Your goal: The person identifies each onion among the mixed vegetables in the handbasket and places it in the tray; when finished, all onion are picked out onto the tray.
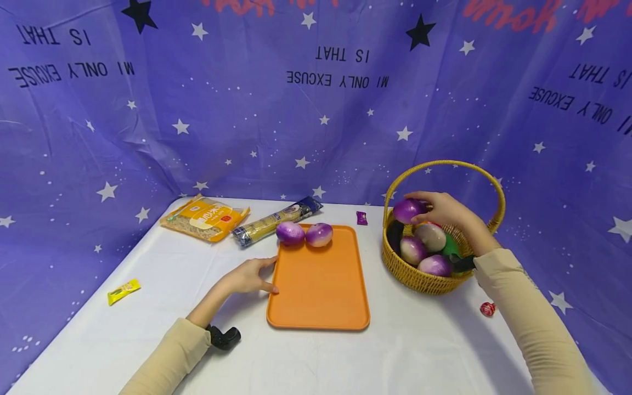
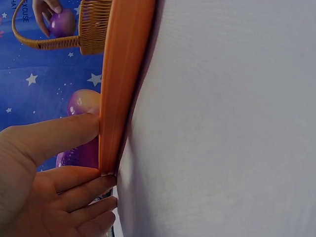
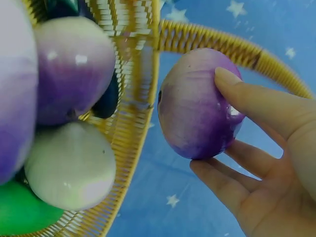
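My right hand (image 1: 436, 210) grips a purple onion (image 1: 407, 210) just above the left rim of a wicker basket (image 1: 419, 277); in the right wrist view the thumb and fingers (image 3: 256, 101) curl round this onion (image 3: 197, 106). Several more onions (image 1: 423, 249) lie in the basket. Two purple onions (image 1: 304, 233) sit at the far end of an orange tray (image 1: 321, 285). My left hand (image 1: 249, 276) rests flat on the table, fingers straight, touching the tray's left edge (image 2: 121, 89).
A yellow noodle packet (image 1: 204, 218) and a long pasta packet (image 1: 275, 220) lie behind the tray. A small purple sweet (image 1: 362, 218), a yellow sachet (image 1: 123, 291) and a red sweet (image 1: 487, 309) lie on the white table. Starred blue cloth hangs behind.
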A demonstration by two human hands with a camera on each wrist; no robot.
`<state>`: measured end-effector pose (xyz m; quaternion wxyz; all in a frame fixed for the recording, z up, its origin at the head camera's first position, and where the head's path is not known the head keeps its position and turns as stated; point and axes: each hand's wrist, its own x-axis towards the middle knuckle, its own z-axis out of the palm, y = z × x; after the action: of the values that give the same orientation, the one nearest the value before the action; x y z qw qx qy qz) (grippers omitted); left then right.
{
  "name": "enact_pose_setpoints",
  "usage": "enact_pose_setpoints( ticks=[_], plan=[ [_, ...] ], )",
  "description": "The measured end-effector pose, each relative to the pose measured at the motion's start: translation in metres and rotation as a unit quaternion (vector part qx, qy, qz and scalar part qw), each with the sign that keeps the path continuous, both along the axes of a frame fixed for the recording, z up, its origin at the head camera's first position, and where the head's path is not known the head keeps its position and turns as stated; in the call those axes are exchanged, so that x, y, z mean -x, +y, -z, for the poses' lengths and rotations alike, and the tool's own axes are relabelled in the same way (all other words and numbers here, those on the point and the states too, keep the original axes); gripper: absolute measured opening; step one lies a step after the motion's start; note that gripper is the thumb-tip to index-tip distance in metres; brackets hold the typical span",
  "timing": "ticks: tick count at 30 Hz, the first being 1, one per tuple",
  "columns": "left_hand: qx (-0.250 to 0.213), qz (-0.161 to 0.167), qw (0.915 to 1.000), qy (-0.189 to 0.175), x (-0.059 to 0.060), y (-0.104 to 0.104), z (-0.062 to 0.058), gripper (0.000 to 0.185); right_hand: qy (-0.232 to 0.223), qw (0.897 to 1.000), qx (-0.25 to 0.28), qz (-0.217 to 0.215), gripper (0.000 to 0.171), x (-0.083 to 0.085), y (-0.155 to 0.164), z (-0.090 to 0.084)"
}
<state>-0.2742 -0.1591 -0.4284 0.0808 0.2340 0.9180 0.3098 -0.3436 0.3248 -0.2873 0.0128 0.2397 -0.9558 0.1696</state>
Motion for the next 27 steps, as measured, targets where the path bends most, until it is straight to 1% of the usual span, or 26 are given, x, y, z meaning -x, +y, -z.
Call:
enact_pose_setpoints(
  ticks=[4, 10, 15, 20, 23, 27],
  plan=[
    [-0.001, -0.001, 1.0000, -0.001, 0.000, -0.001, 0.000, 0.088, 0.022, 1.000, 0.009, -0.020, 0.063, -0.020, -0.006, 0.001],
    [-0.003, -0.006, 1.0000, -0.006, 0.001, -0.002, 0.001, 0.088, 0.062, 0.997, 0.024, -0.048, 0.063, -0.045, -0.014, 0.010],
    [-0.004, -0.007, 0.9999, -0.007, 0.001, -0.002, 0.001, 0.088, 0.087, 0.991, 0.064, -0.076, 0.065, -0.066, -0.025, 0.018],
    [0.000, -0.005, 1.0000, -0.003, 0.000, -0.001, 0.000, 0.087, 0.105, 0.986, 0.097, -0.084, 0.067, -0.083, -0.044, 0.027],
    [0.000, -0.004, 1.0000, -0.003, 0.000, -0.001, 0.000, 0.087, 0.088, 0.985, 0.117, -0.088, 0.066, -0.090, -0.057, 0.033],
    [-0.001, -0.003, 1.0000, -0.004, 0.000, -0.001, 0.001, 0.087, 0.054, 0.980, 0.151, -0.122, 0.064, -0.094, -0.077, 0.043]
  ],
)
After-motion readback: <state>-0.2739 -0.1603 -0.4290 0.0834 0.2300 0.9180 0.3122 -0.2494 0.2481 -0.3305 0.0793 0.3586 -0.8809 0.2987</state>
